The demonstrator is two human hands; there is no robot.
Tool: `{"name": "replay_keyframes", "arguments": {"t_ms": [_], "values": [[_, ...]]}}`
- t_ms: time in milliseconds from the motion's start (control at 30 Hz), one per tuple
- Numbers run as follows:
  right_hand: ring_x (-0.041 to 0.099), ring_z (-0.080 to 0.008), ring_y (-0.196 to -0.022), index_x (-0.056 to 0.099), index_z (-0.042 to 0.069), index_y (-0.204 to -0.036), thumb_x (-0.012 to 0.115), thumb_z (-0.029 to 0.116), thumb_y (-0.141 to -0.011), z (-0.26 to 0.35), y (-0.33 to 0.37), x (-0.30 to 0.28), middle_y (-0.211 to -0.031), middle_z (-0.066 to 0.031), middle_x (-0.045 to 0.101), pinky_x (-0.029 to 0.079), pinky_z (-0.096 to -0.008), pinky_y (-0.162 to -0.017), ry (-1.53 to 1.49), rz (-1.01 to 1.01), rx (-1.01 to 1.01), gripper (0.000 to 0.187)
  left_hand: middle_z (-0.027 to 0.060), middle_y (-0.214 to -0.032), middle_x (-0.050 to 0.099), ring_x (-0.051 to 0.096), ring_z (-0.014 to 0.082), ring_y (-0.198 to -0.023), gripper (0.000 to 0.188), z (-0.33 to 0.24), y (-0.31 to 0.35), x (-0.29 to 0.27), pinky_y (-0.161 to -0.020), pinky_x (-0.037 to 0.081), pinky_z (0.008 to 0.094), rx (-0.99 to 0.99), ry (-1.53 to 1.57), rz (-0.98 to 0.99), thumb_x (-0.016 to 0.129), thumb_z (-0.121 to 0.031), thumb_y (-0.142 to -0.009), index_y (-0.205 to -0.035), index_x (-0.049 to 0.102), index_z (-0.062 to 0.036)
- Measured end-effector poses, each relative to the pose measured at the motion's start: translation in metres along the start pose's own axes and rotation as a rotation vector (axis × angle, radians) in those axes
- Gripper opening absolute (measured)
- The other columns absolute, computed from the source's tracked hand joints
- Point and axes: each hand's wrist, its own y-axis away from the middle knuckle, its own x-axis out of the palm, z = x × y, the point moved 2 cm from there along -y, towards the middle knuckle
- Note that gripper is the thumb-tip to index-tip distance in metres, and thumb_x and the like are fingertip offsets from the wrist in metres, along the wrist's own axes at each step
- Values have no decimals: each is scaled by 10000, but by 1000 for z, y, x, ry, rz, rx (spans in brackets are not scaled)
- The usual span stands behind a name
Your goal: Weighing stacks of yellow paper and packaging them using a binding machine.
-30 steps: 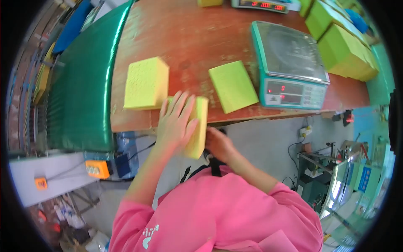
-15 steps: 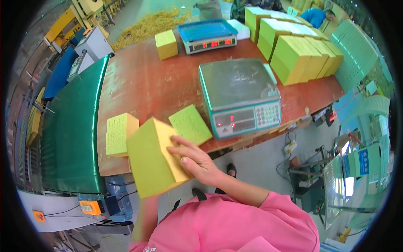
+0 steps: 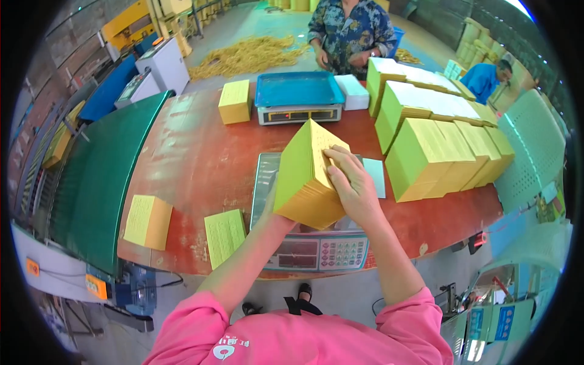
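A thick block of yellow paper sheets (image 3: 298,176) is held tilted above the near weighing scale (image 3: 344,252), which has a keypad on its front. My left hand (image 3: 278,214) grips the block low on its left side, its fingers mostly hidden behind the paper. On the block's right face lies my right hand (image 3: 353,185), fingers bent and pressing the sheets. Whether the block's underside touches the scale pan cannot be seen. Left of the scale, a thin yellow stack (image 3: 225,236) rests partly behind my left forearm, and another yellow block (image 3: 149,222) sits further left.
At the far side stands a second scale with a blue tray (image 3: 298,90), beside one yellow block (image 3: 235,102) and a white stack (image 3: 351,92). Rows of yellow blocks (image 3: 420,161) fill the table's right. A person (image 3: 351,30) stands beyond; another (image 3: 480,82) bends at far right.
Both hands have carried the yellow paper block rightward and away from me, from the table's left front to over the near scale. The view has shifted, showing more of the person opposite.
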Motion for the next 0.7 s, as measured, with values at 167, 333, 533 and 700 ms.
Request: {"name": "replay_keyframes", "arguments": {"t_ms": [167,333,533,700], "values": [[429,-388,-1295,587,64,-1254,594,263,-906,-11,-6,14,-1365,-203,499,374,-447,-1055,135,89,-87,400,193,-1328,548,564,299,-1192,784,-14,33,-35,-1012,455,432,-222,49,-295,236,-639,-978,-1410,394,-4],[409,-393,-1318,613,75,-1226,695,204,-827,5,6,53,-1375,-195,496,363,-474,-1079,388,103,-236,427,222,-1147,628,652,275,-995,625,-54,130,-72,-902,523,394,-79,-365,-381,429,-483,-1003,-1344,455,40],[397,-389,-1342,592,17,-1239,629,25,-814,31,19,39,-1391,-197,492,312,-466,-1112,545,11,-238,427,223,-1392,457,447,385,-1286,818,-184,206,-135,-1046,369,515,555,-2142,-1044,718,-448,-795,-1423,405,-28],[467,-371,-1297,606,11,-1202,591,-51,-786,110,40,91,-1334,-181,552,345,-456,-1092,320,-157,-379,421,224,-1521,267,309,416,-1381,994,-251,250,-210,-1100,265,572,131,-2433,-1285,752,-545,-696,-1484,336,-106]]}}
